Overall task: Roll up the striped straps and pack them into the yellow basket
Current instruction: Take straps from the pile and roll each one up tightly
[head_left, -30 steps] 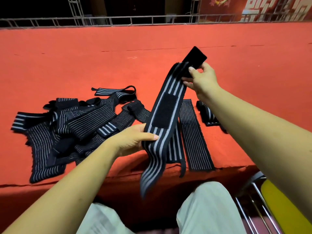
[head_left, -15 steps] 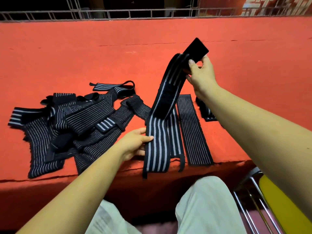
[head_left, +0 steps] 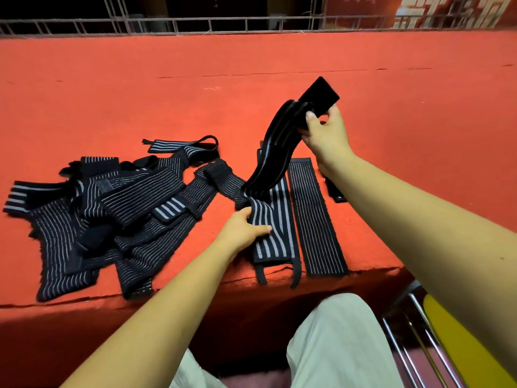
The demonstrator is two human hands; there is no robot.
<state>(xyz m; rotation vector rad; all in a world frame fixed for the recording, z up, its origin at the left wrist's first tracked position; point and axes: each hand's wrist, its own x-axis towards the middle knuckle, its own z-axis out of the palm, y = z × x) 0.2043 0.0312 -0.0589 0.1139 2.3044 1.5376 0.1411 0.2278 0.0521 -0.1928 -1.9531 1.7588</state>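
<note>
I hold one black strap with grey stripes [head_left: 275,219] by both ends. My right hand [head_left: 324,133] pinches its upper end, just below the plain black Velcro tab, raised above the red surface. My left hand [head_left: 246,226] presses and grips the lower part, which lies flat near the front edge. A tangled pile of similar striped straps [head_left: 112,208] lies to the left. Another thin-striped strap [head_left: 316,217] lies flat to the right of the held one. A yellow object [head_left: 472,348], possibly the basket, shows at the bottom right, mostly cut off.
The red carpeted platform [head_left: 251,88] drops off at its front edge [head_left: 195,287] above my knees in pale trousers. Chrome tubes [head_left: 414,331] run beside the yellow object. A small dark strap [head_left: 335,191] lies partly behind my right forearm. A metal railing lines the far edge.
The strap's lower end, hanging over the front edge a second ago, now lies flat on the platform. My left hand moved forward onto it; my right hand lowered slightly, and the upper part twisted.
</note>
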